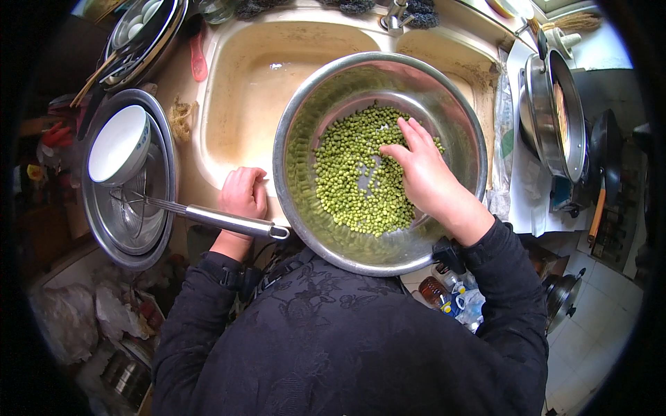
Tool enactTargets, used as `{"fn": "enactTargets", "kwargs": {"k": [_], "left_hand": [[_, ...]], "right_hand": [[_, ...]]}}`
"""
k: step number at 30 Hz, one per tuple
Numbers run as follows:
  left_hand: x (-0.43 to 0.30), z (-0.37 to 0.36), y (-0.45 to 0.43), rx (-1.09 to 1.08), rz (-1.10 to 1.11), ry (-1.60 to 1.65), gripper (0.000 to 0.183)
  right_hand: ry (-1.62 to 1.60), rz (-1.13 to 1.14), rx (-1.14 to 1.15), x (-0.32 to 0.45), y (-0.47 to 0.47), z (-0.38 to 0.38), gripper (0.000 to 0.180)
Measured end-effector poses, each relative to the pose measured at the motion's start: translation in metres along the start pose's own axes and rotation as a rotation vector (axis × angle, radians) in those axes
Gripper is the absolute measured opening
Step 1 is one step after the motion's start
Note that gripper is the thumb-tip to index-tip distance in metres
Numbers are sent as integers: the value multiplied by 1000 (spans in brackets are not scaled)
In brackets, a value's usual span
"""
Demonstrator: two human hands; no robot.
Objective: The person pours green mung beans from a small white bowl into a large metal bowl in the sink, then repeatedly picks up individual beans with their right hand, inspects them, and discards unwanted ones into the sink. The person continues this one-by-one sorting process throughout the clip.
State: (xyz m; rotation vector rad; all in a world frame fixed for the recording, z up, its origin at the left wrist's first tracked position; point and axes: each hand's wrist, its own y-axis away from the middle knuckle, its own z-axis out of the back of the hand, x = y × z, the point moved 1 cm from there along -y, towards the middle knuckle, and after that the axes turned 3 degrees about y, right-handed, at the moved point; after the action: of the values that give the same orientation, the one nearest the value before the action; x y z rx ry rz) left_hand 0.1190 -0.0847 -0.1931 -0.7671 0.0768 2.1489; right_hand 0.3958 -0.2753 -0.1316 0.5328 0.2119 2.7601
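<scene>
A large stainless steel basin [291, 135] stands over the front and divider of a double sink, with loose green peas [359, 200] spread over its bottom. My right hand [429, 174] is inside the basin, above the right side of the peas, with thumb and fingers apart and nothing held. Left of the basin, my left hand [243, 193] rests on the sink's front rim. Its fingers are curled in, and no object shows in them. The steel handle [231, 219] of a wire skimmer crosses over my left wrist in this view.
At left, nested metal bowls [169, 208] hold a white bowl [117, 145] and the skimmer's wire head. The sink [244, 104] has a faucet [396, 21] behind it. A red spoon [198, 60] lies on the left counter. Steel pots [551, 114] and a wok [606, 151] stand at right.
</scene>
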Motion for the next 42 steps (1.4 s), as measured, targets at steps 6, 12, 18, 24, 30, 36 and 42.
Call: {"fn": "enactTargets", "kwargs": {"k": [6,12,18,24,30,36,42], "left_hand": [[0,-1,0,-7,-6,-6,14],[0,-1,0,-1,0,-8,15],[0,-1,0,-11,-4,7,13],[2,-1,1,-3,0,5,13],[3,-1,1,3,3,-3,14],[1,-1,1,-5,4,21,12],[3,-1,2,1,-1,-3,14]], "right_hand": [[92,122,8,9,11,6,39],[97,104,21,3,12,7,26],[72,107,-27,8,0,1,31],[25,202,14,13,-2,-2,58],[-30,37,-18,0,-3,2,47],[171,180,-11,5,-3,-1,42],[47,185,-14,7,-3,-3,37]]}}
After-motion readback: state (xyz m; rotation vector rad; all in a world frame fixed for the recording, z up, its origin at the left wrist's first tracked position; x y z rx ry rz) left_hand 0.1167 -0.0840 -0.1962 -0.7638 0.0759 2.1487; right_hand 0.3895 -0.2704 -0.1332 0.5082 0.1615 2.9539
